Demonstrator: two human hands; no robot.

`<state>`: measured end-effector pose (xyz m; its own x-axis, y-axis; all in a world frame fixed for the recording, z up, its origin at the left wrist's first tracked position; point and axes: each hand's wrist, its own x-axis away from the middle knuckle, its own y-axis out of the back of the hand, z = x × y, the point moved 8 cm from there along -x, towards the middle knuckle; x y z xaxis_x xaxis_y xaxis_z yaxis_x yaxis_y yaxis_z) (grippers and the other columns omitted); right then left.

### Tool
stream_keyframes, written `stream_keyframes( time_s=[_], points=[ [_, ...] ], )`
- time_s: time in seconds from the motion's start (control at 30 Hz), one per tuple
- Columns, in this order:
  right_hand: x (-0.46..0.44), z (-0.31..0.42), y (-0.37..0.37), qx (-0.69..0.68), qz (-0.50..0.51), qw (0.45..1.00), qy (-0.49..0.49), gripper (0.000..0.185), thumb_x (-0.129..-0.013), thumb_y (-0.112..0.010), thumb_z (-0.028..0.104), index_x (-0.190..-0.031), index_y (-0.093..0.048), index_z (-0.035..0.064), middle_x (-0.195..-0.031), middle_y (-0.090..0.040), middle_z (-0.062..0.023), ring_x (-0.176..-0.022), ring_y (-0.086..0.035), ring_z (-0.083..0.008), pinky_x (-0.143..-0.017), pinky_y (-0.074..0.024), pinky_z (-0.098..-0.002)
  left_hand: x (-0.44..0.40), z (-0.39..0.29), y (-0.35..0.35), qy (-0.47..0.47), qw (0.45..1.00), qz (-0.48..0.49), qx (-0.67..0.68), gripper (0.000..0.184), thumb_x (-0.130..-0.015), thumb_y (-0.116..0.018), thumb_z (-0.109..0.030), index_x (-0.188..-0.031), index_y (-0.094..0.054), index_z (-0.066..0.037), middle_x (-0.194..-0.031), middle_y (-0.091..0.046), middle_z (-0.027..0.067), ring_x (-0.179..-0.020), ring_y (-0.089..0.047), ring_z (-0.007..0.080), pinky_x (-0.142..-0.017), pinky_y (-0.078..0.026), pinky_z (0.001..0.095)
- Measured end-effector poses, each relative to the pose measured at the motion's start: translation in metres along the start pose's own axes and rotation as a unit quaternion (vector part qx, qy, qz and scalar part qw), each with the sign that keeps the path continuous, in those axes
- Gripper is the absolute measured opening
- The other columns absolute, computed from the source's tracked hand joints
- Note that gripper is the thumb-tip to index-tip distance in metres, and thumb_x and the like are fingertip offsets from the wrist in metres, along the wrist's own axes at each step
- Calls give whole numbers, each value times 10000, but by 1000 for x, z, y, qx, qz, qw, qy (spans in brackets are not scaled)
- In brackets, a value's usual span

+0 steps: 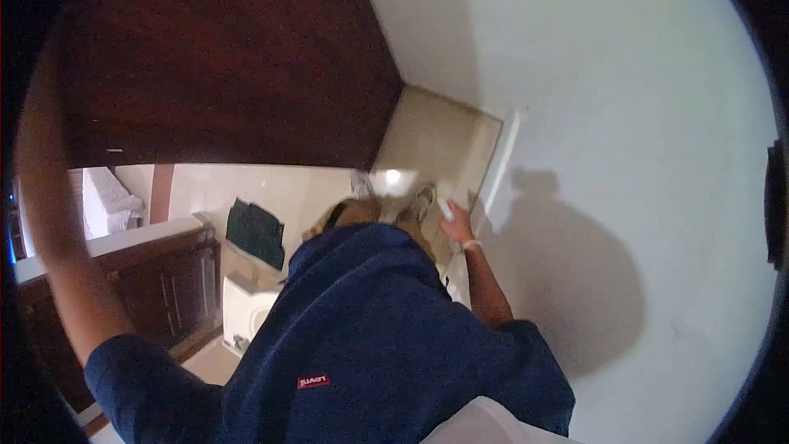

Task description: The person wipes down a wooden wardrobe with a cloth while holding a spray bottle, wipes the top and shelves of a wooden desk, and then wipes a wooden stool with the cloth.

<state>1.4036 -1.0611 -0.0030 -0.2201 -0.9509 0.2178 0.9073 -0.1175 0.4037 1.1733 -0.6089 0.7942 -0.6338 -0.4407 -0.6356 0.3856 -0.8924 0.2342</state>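
Observation:
My right hand hangs low by the white wall, its fingers closed round a small white object with a yellowish end. The kind of object is too blurred to tell. A pale band circles that wrist. My left arm reaches up along the left edge, smeared by motion. The left hand itself is lost in the dark rim of the view, near the far left side of a dark brown door.
A white wall runs down the right side, with my shadow on it. Glossy beige tiles lie underfoot. To the left are a dark green mat, a white basin-like fixture and dark wooden cabinet doors.

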Motion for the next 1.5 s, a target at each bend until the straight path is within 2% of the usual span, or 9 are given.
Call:
stream_keyframes(
  time_s=[0.23, 0.47, 0.57, 0.8, 0.87, 1.27, 1.3, 1.4, 1.5],
  points=[
    [5, -7, -18, 19, 37, 999, 0, 386, -861, -717, 242, -1183, -653, 38, -1019, -711, -219, -925, -700, -382, -805, -547, -460, -46, -50, 2, -35, 999, 11, 16, 556, -950, -579, -141, -1476, -448, -18, -1379, -565, 145, -1254, -545, 291, -1001, -505, 411],
    [38, -27, -5, -15, 6, 998, -63, 501, -835, -734, 199, -1297, -628, 39, -1101, -709, -222, -1051, -690, -397, -915, -538, -476, 309, -328, -74, -341, 901, 247, 102, 575, -984, -562, -172, -1523, -426, -24, -1576, -438, 104, -1446, -412, 287, -1218, -303, 422],
    [43, -38, 15, 27, -26, 994, -100, 559, -818, -743, 233, -1321, -619, 25, -1130, -704, -234, -1080, -683, -399, -948, -531, -472, 282, -344, -71, -454, 848, 268, 51, 567, -991, -556, -206, -1514, -440, -21, -1603, -401, 137, -1438, -415, 312, -1221, -291, 470],
    [90, -88, 21, 92, -88, 983, -136, 648, -801, -762, 258, -1363, -587, -12, -1251, -671, -273, -1158, -655, -419, -1017, -517, -443, -99, -171, -80, 9, 994, 101, -40, 399, -1058, -545, -335, -1316, -649, -49, -1383, -584, 180, -1309, -532, 303, -988, -532, 490],
    [87, -103, 27, 56, -70, 979, -183, 655, -821, -744, 285, -1378, -576, -15, -1301, -642, -273, -1208, -623, -419, -1060, -484, -449, -92, -235, -103, -93, 989, 117, -20, 405, -1033, -557, -300, -1334, -626, -38, -1387, -582, 183, -1269, -554, 317, -982, -516, 502],
    [94, -61, 23, -28, -33, 971, -233, 607, -832, -725, 214, -1366, -579, -34, -1330, -630, -283, -1248, -591, -458, -1078, -482, -466, 433, -533, -95, -479, 660, 549, 184, 663, -1022, -519, -393, -1534, -417, 15, -1644, -299, 221, -1479, -328, 385, -1193, -254, 593],
    [93, -59, 23, -25, -37, 971, -236, 611, -832, -736, 224, -1364, -574, -30, -1323, -634, -276, -1241, -597, -448, -1071, -481, -468, 538, -535, -132, -665, 606, 384, 207, 635, -1027, -514, -359, -1505, -440, 52, -1604, -372, 230, -1448, -386, 369, -1178, -310, 555],
    [89, -62, 17, -26, -25, 966, -255, 629, -834, -757, 245, -1369, -561, -21, -1320, -637, -263, -1240, -601, -426, -1065, -472, -474, 385, -580, -143, -500, 668, 527, 159, 627, -1029, -516, -329, -1507, -426, 67, -1548, -449, 234, -1400, -455, 362, -1145, -381, 511],
    [126, -83, -21, 27, -20, 969, -246, 666, -847, -750, 246, -1422, -529, -5, -1357, -617, -262, -1276, -579, -414, -1082, -449, -479, 224, -593, -185, -509, 791, 291, 174, 427, -1007, -582, -339, -1301, -652, -37, -1267, -676, 172, -1183, -643, 339, -878, -578, 470]
  ],
)
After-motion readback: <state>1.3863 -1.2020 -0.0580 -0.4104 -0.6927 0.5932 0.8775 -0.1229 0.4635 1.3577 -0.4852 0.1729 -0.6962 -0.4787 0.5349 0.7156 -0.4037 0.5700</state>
